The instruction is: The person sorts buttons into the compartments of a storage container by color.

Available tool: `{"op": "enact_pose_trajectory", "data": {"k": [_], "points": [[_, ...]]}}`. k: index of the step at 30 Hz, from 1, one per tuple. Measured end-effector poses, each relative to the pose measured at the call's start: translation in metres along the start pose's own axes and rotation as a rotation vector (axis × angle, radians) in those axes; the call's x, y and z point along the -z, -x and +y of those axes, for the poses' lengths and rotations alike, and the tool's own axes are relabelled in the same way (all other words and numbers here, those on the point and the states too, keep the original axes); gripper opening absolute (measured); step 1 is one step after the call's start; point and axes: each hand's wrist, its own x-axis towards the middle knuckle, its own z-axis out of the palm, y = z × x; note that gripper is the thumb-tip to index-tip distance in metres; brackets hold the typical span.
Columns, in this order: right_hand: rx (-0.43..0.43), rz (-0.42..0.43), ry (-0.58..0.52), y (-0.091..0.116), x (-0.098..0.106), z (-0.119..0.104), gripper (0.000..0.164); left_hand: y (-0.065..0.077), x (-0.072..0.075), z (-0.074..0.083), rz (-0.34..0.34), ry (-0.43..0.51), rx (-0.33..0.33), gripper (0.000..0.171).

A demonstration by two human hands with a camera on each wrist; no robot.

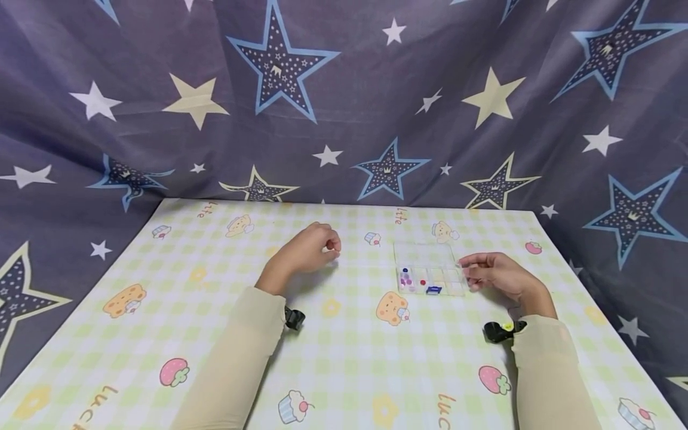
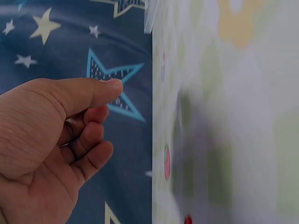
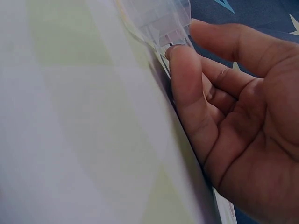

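1. Hands first: our right hand (image 1: 500, 276) pinches the near-right end of a clear plastic box with divided compartments (image 1: 454, 286), fingertips and thumb at its side wall, we judge to steady something so light.
2. Our left hand (image 1: 307, 249) hangs above the table, well left of the box, fingers curled and thumb forward; whether it holds a tiny thing, we cannot tell.
3. Box: right of centre on the table, its clear hinged lid (image 1: 423, 254) raised and tipped back, presumably so the compartments can be reached.
4. Inside, we note a cluster of small purple and pink beads (image 1: 405, 280) in the leftmost compartment with one round dark-blue bead (image 1: 405, 270); a round red bead (image 1: 423, 282) lies apart, to their right. Sorting by colour seems likely.
5. Blue patch (image 1: 433, 290) at the front wall: inside or outside, unclear.
6. Beneath: pale green-and-white checked tablecloth (image 1: 333, 370).
7. Beyond: dark grey-purple fabric backdrop (image 1: 355, 89), printed with stars.
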Motion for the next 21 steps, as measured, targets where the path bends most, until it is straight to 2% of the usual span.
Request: {"op": "enact_pose_trajectory", "data": {"k": [5,12,17,21], "points": [[0.006,-0.002,0.010,0.000,0.000,0.001,0.049,0.012,0.009,-0.013,-0.009,0.034,0.077,0.002],[-0.001,0.005,0.001,0.001,0.000,0.000,0.050,0.026,0.018,-0.031,-0.011,0.062,0.160,0.008],[-0.003,0.004,-0.007,0.001,0.000,0.000,0.050,0.038,0.024,-0.044,-0.049,0.114,0.248,0.007],[0.003,0.001,-0.008,0.001,0.000,-0.001,0.050,0.046,0.029,-0.053,-0.070,0.128,0.287,0.007]]}}
